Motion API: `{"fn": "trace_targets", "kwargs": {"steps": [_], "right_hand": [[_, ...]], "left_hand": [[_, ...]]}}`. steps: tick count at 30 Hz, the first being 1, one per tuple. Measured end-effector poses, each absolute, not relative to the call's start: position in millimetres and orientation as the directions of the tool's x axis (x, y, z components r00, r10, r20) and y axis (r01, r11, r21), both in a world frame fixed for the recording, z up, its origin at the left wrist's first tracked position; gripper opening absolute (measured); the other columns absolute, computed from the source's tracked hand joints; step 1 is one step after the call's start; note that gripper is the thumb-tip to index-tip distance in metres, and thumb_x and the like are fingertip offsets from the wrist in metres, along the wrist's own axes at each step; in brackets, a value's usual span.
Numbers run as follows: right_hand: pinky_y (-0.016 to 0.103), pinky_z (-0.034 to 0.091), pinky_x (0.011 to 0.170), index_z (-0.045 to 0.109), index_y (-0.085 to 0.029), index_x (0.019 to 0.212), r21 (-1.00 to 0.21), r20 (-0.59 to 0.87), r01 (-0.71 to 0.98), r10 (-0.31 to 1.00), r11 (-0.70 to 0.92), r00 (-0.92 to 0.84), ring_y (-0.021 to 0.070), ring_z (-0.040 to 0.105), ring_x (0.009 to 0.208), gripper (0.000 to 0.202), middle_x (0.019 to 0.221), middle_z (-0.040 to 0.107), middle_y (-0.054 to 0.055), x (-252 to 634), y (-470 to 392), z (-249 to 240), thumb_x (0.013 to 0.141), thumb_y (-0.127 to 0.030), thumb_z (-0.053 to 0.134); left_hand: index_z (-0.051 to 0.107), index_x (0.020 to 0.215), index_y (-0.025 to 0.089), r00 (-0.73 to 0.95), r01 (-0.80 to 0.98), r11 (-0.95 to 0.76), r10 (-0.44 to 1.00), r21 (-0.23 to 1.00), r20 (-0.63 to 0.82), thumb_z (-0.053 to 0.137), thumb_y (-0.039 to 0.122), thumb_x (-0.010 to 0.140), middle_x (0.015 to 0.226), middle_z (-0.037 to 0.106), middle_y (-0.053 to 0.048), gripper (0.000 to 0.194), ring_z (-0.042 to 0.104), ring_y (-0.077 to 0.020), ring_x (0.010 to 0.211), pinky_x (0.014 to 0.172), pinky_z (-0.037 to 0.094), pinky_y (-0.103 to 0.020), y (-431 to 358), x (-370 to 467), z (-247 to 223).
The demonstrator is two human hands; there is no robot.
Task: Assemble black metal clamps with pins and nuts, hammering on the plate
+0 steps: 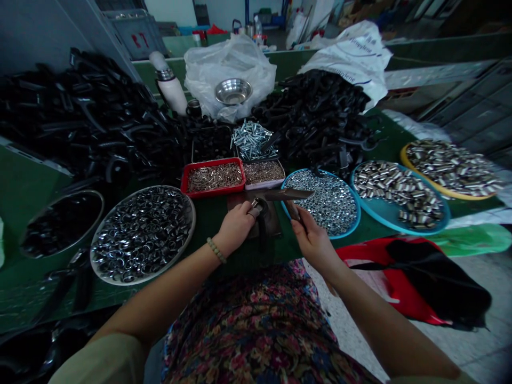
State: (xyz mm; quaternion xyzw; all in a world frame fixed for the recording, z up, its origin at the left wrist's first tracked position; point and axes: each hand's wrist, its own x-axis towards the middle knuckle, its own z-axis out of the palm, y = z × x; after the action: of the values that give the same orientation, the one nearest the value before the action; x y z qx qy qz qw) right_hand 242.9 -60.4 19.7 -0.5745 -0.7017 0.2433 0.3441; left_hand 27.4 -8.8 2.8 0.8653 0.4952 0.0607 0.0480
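My left hand [236,226], a bead bracelet on its wrist, pinches a small shiny metal sleeve [255,203] against a curved black part [263,216]. That black part rests over a dark flat plate [274,224] on the bench. My right hand [314,240] is wrapped round the wooden handle of a hammer [290,194]. The hammer's long dark head lies level, just above and right of the sleeve; its exact contact is unclear. Behind the hands sit a red tray [184,184] of small metal pins and a pale tray [266,185] of tiny fasteners.
A blue-rimmed tray [357,220] of small nuts lies right, beside a blue tray [384,209] and a yellow tray [460,196] of metal sleeves. Left is a round tray [194,213] of shiny rings. Black parts [320,112], loose screws [252,140] and a steel bowl [233,92] stand behind.
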Motion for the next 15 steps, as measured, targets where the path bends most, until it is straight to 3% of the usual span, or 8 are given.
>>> {"fn": "trace_targets", "kwargs": {"steps": [4, 8, 10, 15], "right_hand": [[0.044, 0.047, 0.099, 0.042, -0.021, 0.138, -0.727, 0.151, 0.646, 0.972, 0.233, -0.181, 0.0248, 0.058, 0.119, 0.045, 0.130, 0.060, 0.011, 236.7, -60.7, 25.7, 0.095, -0.032, 0.038], [0.042, 0.045, 0.102, 0.034, -0.020, 0.144, -0.692, 0.120, 0.664, 0.952, 0.283, -0.280, 0.0243, 0.052, 0.125, 0.050, 0.138, 0.053, 0.011, 229.2, -62.1, 32.2, 0.095, -0.029, 0.036], [0.041, 0.045, 0.102, 0.031, -0.021, 0.146, -0.664, 0.129, 0.681, 0.945, 0.308, -0.301, 0.0242, 0.052, 0.126, 0.051, 0.141, 0.050, 0.010, 226.6, -62.0, 33.6, 0.095, -0.028, 0.036], [0.042, 0.053, 0.086, 0.032, -0.023, 0.147, -0.562, -0.002, 0.768, 0.928, 0.306, -0.372, 0.0270, 0.067, 0.102, 0.051, 0.123, 0.065, 0.011, 220.8, -57.2, 41.8, 0.096, -0.030, 0.035]], "left_hand": [[0.064, 0.103, 0.020, 0.462, 0.849, -0.460, 0.885, 0.260, 0.057, 0.047, 0.024, 0.090, 0.103, 0.057, -0.008, 0.021, 0.056, -0.0219, 0.093, 0.084, 0.047, -0.033, -12.1, 21.4, 5.2], [0.049, 0.130, 0.021, 0.321, 0.811, -0.348, 0.937, 0.470, 0.140, 0.053, 0.028, 0.088, 0.118, 0.054, -0.009, 0.043, 0.057, -0.0208, 0.103, 0.095, 0.047, -0.032, -37.9, 3.2, 4.6], [0.045, 0.135, 0.024, 0.280, 0.828, -0.320, 0.947, 0.460, 0.156, 0.052, 0.028, 0.089, 0.121, 0.053, -0.010, 0.047, 0.055, -0.0228, 0.107, 0.097, 0.047, -0.035, -55.2, -5.6, 0.7], [0.052, 0.129, 0.024, 0.343, 0.864, -0.350, 0.936, 0.362, 0.086, 0.047, 0.022, 0.090, 0.111, 0.060, -0.009, 0.039, 0.056, -0.0242, 0.100, 0.089, 0.050, -0.037, -76.2, -10.2, -11.8]]}}
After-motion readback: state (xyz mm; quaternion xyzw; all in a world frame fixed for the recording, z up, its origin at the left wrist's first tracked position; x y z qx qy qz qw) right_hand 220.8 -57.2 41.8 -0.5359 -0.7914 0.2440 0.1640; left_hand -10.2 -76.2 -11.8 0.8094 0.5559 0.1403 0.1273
